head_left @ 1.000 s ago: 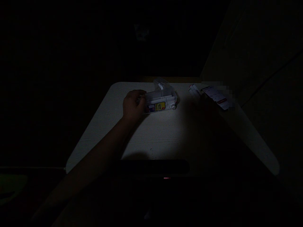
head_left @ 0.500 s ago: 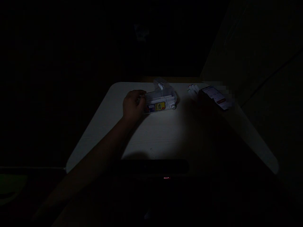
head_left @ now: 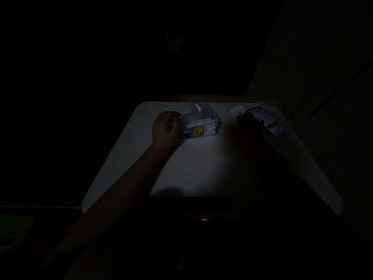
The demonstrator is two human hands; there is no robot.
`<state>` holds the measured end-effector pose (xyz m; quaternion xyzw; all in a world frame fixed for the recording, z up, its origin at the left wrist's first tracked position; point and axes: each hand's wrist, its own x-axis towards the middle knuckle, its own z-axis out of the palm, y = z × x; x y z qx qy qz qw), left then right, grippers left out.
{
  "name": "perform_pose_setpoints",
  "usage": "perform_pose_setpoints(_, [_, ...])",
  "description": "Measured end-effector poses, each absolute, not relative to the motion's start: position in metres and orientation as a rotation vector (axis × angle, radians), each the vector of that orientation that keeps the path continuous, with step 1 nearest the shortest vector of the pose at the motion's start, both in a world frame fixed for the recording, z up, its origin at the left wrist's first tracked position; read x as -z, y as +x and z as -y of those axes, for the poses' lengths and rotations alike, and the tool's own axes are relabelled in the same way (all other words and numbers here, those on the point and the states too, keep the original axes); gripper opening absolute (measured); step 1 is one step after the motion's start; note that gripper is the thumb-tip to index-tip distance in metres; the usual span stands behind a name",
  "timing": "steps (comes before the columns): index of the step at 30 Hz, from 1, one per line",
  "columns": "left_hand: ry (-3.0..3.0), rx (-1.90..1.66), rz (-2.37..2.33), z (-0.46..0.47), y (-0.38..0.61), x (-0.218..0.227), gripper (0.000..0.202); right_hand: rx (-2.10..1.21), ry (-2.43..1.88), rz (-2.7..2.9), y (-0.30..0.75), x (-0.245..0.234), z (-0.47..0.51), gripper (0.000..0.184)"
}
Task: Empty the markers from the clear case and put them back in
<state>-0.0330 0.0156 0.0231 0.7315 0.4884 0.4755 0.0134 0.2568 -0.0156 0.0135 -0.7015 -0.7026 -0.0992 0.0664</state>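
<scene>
My left hand [head_left: 164, 130] is closed on the left end of a clear plastic case [head_left: 210, 132], which lies on the white table with its transparent lid [head_left: 198, 104] raised. A yellow and dark blue label [head_left: 192, 132] shows on the case's near side, and white sticks that look like markers lie inside. Deep shadow covers most of my right hand [head_left: 250, 126]. It is at several white markers [head_left: 237, 110] with coloured ends, right of the case. Its fingertips show dimly by them, but their grip is too dark to make out.
A lit phone [head_left: 266, 118] lies right of the markers, near the table's far right edge. The white table [head_left: 180, 167] has rounded corners. A dark bar [head_left: 186, 205] crosses its near edge. A wall [head_left: 320, 77] with a cable stands to the right.
My right hand has shifted slightly, and more of the white markers and of the phone shows. My left hand and the case have hardly moved.
</scene>
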Motion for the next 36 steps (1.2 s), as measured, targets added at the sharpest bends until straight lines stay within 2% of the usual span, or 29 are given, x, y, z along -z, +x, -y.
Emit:
perform_pose_setpoints(10, [2.279, -1.465, -1.512, -0.014, -0.033, -0.025, 0.030, 0.259, -2.111, 2.059, 0.259, -0.011, 0.008, 0.061])
perform_pose_setpoints(15, [2.256, -1.446, -1.517, -0.013, -0.032, -0.025, 0.028, 0.237, -1.907, 2.046, 0.247, -0.025, 0.013, 0.058])
perform_pose_setpoints(21, [2.286, -1.429, -1.468, -0.012, -0.030, -0.025, 0.029, -0.039, -1.433, 2.324, 0.220, -0.028, 0.015, 0.052])
perform_pose_setpoints(27, [2.287, -1.443, -1.434, -0.011, -0.029, -0.026, 0.029, -0.301, -1.284, 2.224, 0.226, -0.021, 0.013, 0.050])
perform_pose_setpoints(36, [2.316, -1.426, -1.443, -0.011, -0.029, -0.027, 0.030, -0.160, -1.351, 2.261, 0.235, -0.025, 0.013, 0.043])
